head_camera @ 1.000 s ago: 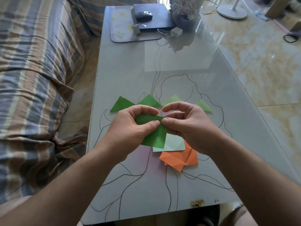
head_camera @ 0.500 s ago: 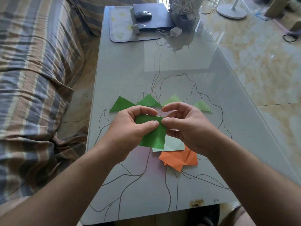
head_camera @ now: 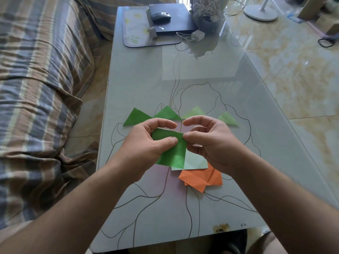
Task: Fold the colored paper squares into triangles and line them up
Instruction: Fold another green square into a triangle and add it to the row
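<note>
My left hand and my right hand both pinch a dark green paper square, held just above the table and half folded, its upper part bent over. Behind my hands several folded green triangles lie in a row: a dark one at the left, another dark one, a pale one and a pale one at the right. Below the held paper lie a pale green sheet and a small pile of orange sheets.
The glass table has a flower line drawing. At its far end sit a mat, a dark box with a mouse, a white charger and a vase. A striped sofa runs along the left.
The green paper and both hands have barely shifted; my fingers stay pinched on its top fold and the view has drifted slightly.
</note>
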The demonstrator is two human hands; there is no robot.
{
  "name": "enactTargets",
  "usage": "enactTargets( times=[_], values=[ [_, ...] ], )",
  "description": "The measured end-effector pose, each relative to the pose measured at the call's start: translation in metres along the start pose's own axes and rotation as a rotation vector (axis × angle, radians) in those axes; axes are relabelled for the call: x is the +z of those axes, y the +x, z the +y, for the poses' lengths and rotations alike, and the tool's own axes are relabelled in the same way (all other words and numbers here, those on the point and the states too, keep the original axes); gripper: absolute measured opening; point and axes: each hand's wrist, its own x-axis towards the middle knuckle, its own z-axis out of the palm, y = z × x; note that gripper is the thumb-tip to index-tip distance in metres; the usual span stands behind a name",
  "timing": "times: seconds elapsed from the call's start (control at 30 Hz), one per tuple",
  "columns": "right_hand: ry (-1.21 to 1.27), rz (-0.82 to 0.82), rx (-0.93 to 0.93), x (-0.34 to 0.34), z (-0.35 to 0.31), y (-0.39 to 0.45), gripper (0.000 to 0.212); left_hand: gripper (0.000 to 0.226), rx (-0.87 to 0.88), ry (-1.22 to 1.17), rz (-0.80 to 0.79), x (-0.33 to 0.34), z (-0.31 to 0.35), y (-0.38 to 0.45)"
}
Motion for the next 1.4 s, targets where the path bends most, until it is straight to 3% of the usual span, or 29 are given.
enactTargets(
  times=[0.13, 0.53, 0.77, 1.4],
  values=[
    [0.017, 0.027, -0.028, 0.0010, 0.0013, 0.0006, 0.028, 0.047, -0.007, 0.035, 0.010, -0.0026, -0.0011, 0.0016],
    [0.043, 0.082, 0.005, 0.0026, 0.0025, 0.0012, 0.031, 0.058, -0.033, 0.145, 0.029, 0.0019, -0.0043, 0.0025],
    [-0.021, -0.045, 0.039, 0.0079, 0.0035, -0.0047, 0.042, 0.055, -0.032, 0.090, -0.016, 0.0012, -0.0052, 0.0018],
    [0.018, -0.040, 0.021, 0.0052, 0.0006, -0.0034, 0.057, 0.057, 0.051, 0.108, -0.003, -0.0009, -0.0066, 0.0015]
  ],
)
